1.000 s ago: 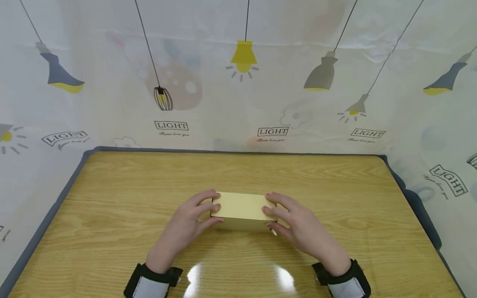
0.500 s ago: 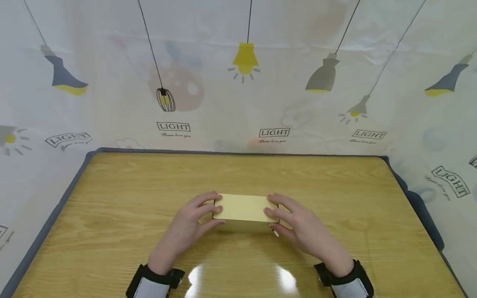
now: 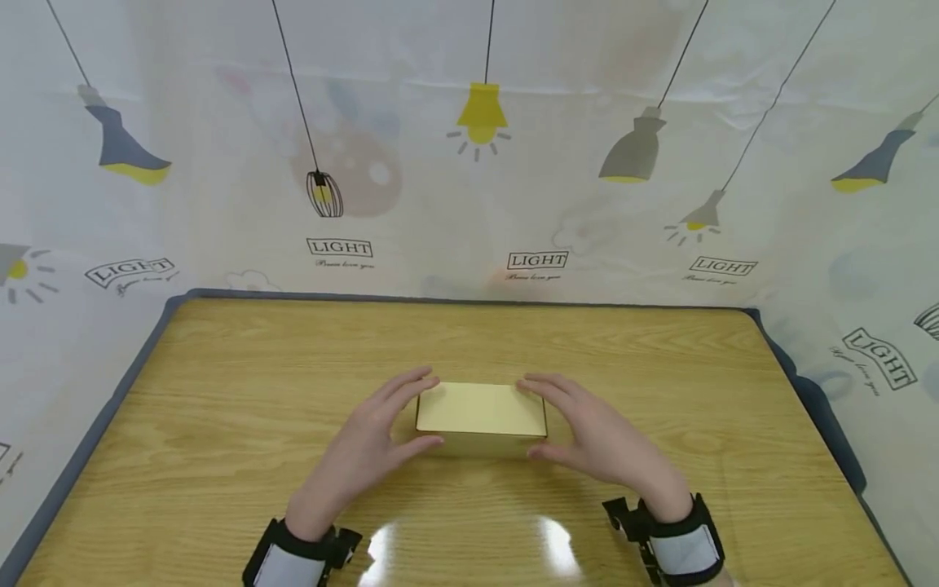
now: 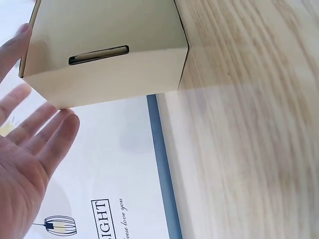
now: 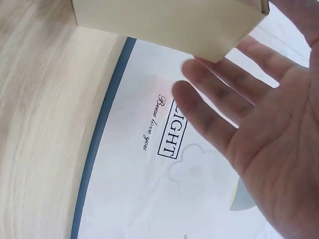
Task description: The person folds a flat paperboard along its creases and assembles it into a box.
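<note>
A pale yellow cardboard box (image 3: 480, 409) sits on the wooden table, long side facing me. My left hand (image 3: 367, 440) is at its left end, thumb by the front face and straight fingers near the back corner. At the right end, my right hand (image 3: 605, 440) spreads in a similar way, its thumb beside the front edge. In the left wrist view, a narrow slot (image 4: 98, 55) cuts through the end of the box, and the extended fingers lie just off that end. The right wrist view shows straight fingers (image 5: 204, 112) near a plain end of the box.
The wooden table (image 3: 308, 350) has a dark blue edge (image 3: 440, 301) along its back and sides. Behind it hangs a white cloth (image 3: 425, 163) printed with lamps and lettering. Black straps (image 3: 301, 546) circle both wrists.
Both hands have loosened from the box; their fingers have straightened and lifted off its top, toward the back. The box has stayed in place. The small white tip by the right thumb no longer shows.
</note>
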A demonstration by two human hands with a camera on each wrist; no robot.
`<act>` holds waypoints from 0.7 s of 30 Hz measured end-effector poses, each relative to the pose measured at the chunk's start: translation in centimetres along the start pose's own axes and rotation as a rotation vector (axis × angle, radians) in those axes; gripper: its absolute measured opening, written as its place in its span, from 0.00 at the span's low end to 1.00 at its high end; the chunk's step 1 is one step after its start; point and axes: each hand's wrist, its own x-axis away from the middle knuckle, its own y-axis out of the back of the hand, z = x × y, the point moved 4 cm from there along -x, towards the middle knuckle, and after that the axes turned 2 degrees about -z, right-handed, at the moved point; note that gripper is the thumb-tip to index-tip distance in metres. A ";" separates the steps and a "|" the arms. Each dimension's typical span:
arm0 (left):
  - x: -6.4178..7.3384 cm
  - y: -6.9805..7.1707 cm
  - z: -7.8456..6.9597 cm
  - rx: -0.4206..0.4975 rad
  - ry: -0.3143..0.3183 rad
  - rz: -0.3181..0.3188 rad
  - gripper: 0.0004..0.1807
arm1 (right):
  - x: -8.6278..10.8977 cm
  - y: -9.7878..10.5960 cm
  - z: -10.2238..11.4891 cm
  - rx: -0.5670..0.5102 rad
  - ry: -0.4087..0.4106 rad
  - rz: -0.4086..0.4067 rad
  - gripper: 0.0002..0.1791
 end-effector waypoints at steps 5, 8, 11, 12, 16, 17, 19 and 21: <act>0.1 -0.4 0.5 0.055 0.126 0.054 0.43 | -0.6 -0.1 -0.5 -0.047 -0.083 0.055 0.46; 0.1 -0.6 0.7 0.082 0.162 0.064 0.42 | -0.6 -0.1 -0.5 -0.032 -0.080 0.046 0.44; 0.1 -0.7 0.8 0.098 0.170 0.063 0.40 | -0.7 -0.1 -0.5 -0.022 -0.069 0.032 0.43; 0.1 -0.7 0.8 0.099 0.167 0.063 0.40 | -0.7 -0.1 -0.4 -0.015 -0.061 0.028 0.42; 0.1 -0.6 0.7 0.088 0.157 0.058 0.40 | -0.7 -0.2 -0.4 0.002 -0.043 0.012 0.43; 0.1 -0.6 0.7 0.078 0.153 0.053 0.41 | -0.7 -0.2 -0.4 0.006 -0.037 0.002 0.43; 0.1 -0.5 0.6 0.056 0.142 0.034 0.41 | -0.7 -0.2 -0.2 0.016 -0.023 -0.028 0.43; 0.0 -0.5 0.6 0.030 0.129 0.011 0.42 | -0.8 -0.2 -0.1 0.030 -0.003 -0.065 0.44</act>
